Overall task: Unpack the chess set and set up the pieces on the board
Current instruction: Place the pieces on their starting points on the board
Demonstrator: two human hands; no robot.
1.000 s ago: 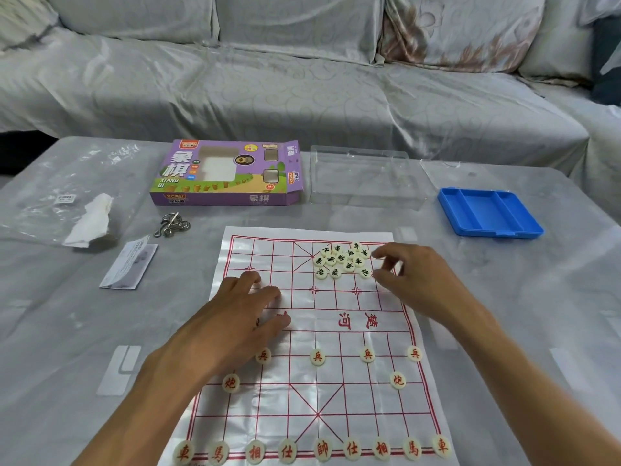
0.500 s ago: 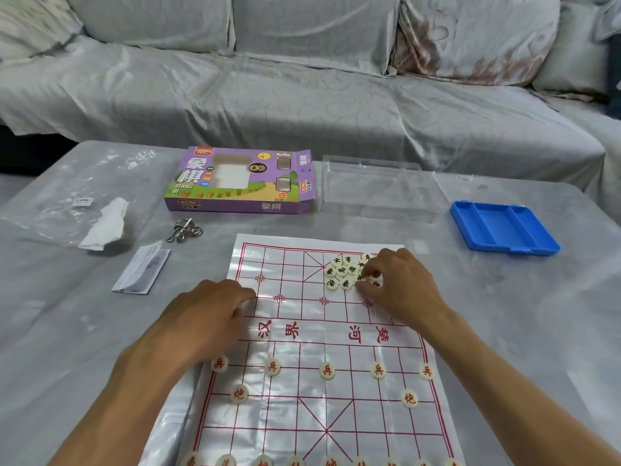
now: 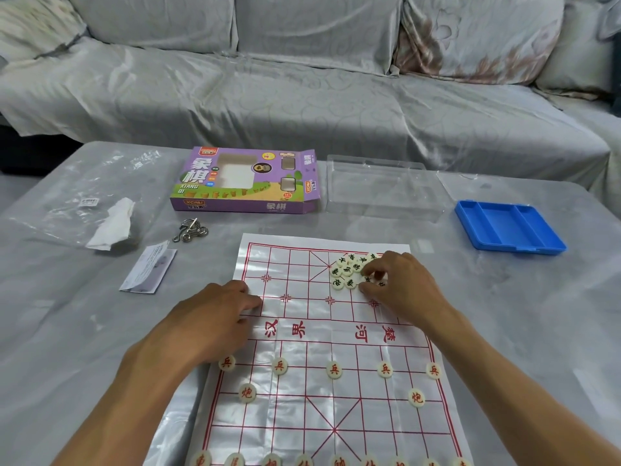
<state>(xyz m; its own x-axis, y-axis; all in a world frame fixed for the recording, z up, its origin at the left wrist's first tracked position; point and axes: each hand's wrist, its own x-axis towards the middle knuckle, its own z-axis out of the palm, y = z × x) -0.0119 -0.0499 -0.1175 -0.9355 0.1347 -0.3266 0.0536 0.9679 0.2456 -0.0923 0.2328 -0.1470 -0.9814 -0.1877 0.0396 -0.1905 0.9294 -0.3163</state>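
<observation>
The chess board [image 3: 302, 274], a white sheet with red lines, lies flat on the table. Red-lettered pieces stand on its near half: a row of soldiers [image 3: 334, 369], two cannons [image 3: 247, 393] and a back row [image 3: 339, 461] cut off by the frame's bottom edge. A heap of black-lettered pieces [image 3: 346, 272] sits on the far right part. My right hand [image 3: 403, 290] covers the heap's right side, thumb and forefinger pinched on one black-lettered piece [image 3: 368, 280]. My left hand [image 3: 208, 324] rests on the board's left edge, fingers bent, holding nothing.
The purple chess box [image 3: 245, 181] lies beyond the board, a clear plastic lid [image 3: 383, 190] beside it and a blue tray [image 3: 509, 230] at the right. A leaflet [image 3: 148, 269], metal rings [image 3: 190, 230], a crumpled tissue [image 3: 112, 225] and a plastic bag [image 3: 84, 196] are at the left.
My right hand dropped onto the heap of black-lettered pieces and closed its fingers on one. My left hand slid from the board's middle left to its left edge.
</observation>
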